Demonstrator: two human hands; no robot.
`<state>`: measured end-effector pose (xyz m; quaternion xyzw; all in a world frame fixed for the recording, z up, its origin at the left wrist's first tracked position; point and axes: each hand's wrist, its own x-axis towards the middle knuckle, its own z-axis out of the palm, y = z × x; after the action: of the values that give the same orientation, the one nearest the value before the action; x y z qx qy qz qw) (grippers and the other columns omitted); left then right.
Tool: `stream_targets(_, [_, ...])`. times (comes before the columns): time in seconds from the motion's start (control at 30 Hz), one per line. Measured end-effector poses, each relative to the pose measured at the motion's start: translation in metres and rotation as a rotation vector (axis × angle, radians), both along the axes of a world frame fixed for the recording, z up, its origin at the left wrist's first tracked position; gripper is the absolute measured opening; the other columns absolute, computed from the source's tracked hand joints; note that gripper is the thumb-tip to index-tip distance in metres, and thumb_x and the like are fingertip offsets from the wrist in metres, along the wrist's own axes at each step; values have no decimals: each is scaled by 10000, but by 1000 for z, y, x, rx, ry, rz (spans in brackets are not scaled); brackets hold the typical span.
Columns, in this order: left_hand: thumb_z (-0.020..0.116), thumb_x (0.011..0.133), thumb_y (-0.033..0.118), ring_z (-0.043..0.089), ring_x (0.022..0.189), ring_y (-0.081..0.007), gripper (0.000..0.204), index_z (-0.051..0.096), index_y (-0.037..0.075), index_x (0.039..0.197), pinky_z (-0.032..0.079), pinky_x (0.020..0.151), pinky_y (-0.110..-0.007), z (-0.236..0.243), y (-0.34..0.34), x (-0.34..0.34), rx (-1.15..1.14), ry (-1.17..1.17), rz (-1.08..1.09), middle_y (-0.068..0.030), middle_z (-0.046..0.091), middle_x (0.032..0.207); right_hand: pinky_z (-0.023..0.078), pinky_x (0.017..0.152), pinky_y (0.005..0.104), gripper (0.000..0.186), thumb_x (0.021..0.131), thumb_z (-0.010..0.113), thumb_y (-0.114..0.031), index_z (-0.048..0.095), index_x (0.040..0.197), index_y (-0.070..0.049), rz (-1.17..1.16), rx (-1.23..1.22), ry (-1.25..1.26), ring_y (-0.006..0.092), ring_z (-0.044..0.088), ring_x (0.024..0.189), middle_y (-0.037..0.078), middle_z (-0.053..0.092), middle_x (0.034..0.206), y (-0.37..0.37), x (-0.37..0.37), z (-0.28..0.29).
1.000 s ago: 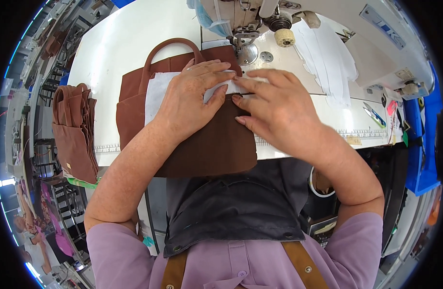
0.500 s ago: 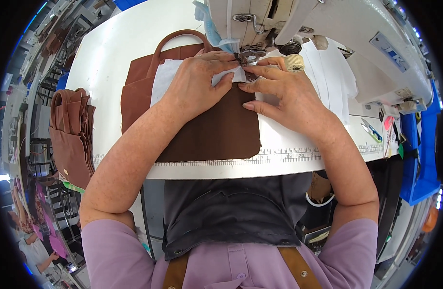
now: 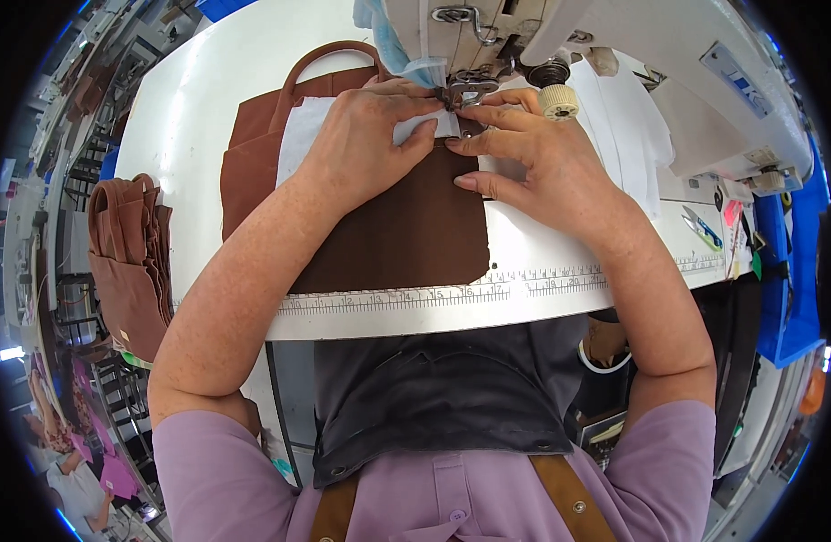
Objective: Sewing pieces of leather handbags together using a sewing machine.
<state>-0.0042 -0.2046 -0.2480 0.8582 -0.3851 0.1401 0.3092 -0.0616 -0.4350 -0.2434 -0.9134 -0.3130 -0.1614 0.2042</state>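
A dark brown fabric panel (image 3: 388, 235) lies under the sewing machine's presser foot (image 3: 474, 86), with a white fabric piece (image 3: 305, 126) on top toward its far side. A reddish-brown bag piece with a looped handle (image 3: 321, 56) shows beneath and behind them. My left hand (image 3: 370, 135) rests on the white piece, fingers stretched toward the needle area and thumb apart. My right hand (image 3: 533, 149) lies on the panel's right edge with fingers spread, the fingertips close beside the presser foot. The exact stitching point is hidden by the fingers and foot.
Folded brown bag pieces (image 3: 131, 271) hang over the table's left edge. White sheets (image 3: 619, 135) lie behind my right hand. Thread snips (image 3: 702, 228) lie at the right, near a blue bin (image 3: 790, 289). A ruler strip (image 3: 560, 285) runs along the front edge.
The brown panel has slid slightly away from me, baring more of the ruler along its near edge. Both hands stay on the fabric beside the presser foot. The whole view has shifted a little.
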Motion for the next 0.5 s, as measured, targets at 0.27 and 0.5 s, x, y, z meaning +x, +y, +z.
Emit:
stream_targets(0.27, [698,860,115,714,1036,-320,245,765,21,1076,564,906,-370,-2,-4,0,-2,1,10,-205,730,1125,434,986,397,337,820,777,-421,791,1072,-197,-11,-10,0,238,602,1081,12,709,1252,-2,1,1])
stream_targets(0.5, [696,834,92,703,972,-328,205,767,-4,1001,570,870,-384,-5,-4,1,-69,-49,0,-161,741,1051,425,1007,400,338,822,776,-425,791,1071,-197,-24,-18,0,235,602,1102,14,706,1260,0,0,1])
